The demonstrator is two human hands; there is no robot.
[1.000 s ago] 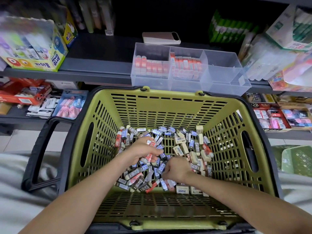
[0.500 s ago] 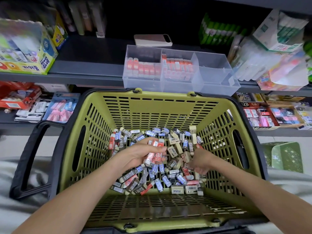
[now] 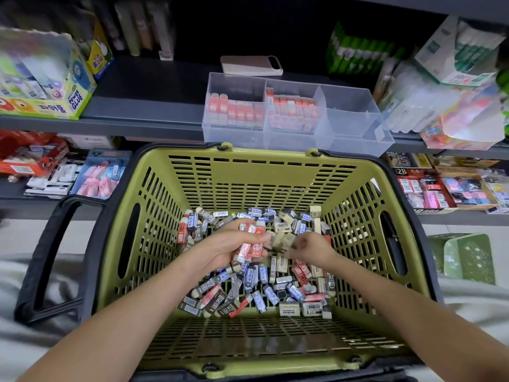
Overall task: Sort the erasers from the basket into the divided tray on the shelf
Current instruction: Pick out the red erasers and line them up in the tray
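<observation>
Grips red-sleeved rectangular erasers [image 3: 251, 245] in left hand [image 3: 234, 244], likely batching one colour. Poises right hand [image 3: 311, 248], grip blurred beyond telling, over mixed pile [image 3: 264, 288] in olive-green plastic basket [image 3: 248, 175], near side of clear divided tray [image 3: 355, 128].

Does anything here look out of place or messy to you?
One thing: what looks like a phone lies flat on the shelf behind the divided tray, among shop stock. The erasers in the basket lie in a jumbled, unsorted heap.

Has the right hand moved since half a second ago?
Yes: the right hand shifted left, away from the right wall of the basket, toward the left hand.
</observation>
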